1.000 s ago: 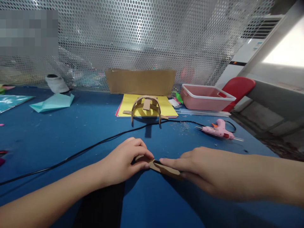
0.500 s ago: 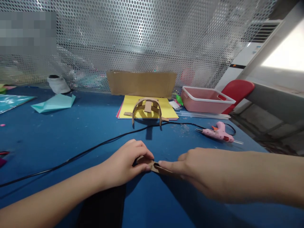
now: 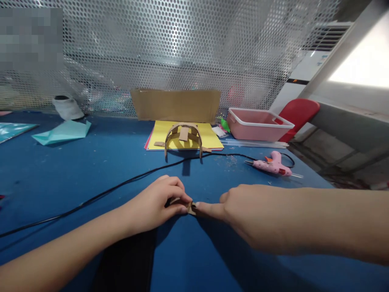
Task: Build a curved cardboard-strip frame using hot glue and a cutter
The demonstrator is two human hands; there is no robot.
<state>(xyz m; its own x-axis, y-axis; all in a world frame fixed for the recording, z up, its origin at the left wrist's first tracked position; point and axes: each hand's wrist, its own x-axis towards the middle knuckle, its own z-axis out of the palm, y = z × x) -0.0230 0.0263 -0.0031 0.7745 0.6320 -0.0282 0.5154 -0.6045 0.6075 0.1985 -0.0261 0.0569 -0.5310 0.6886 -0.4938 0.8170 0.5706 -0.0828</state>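
My left hand [image 3: 158, 205] pinches a narrow brown cardboard strip [image 3: 191, 209] between thumb and fingers, low over the blue table. From the other side, my right hand [image 3: 243, 213] has its index finger stretched along the strip, the tip close to my left fingertips. Its other fingers are curled under, and the strip's right part is hidden behind this hand. A small dark gap shows in the strip between the two hands. Beyond them, a curved cardboard frame [image 3: 184, 132] with a short tab at its middle stands at the yellow paper [image 3: 212, 140].
A pink glue gun [image 3: 275, 164] lies at the right, its black cable [image 3: 130, 180] crossing the table. Farther back are clear glue sticks [image 3: 255, 143], a pink basket [image 3: 258, 125] and a cardboard panel [image 3: 176, 106]. Folded turquoise paper [image 3: 63, 132] lies left; a black object [image 3: 124, 263] is nearest me.
The whole view has shifted slightly, so things appear a little farther left. My right index finger now covers more of the strip; my left hand keeps its pinch.
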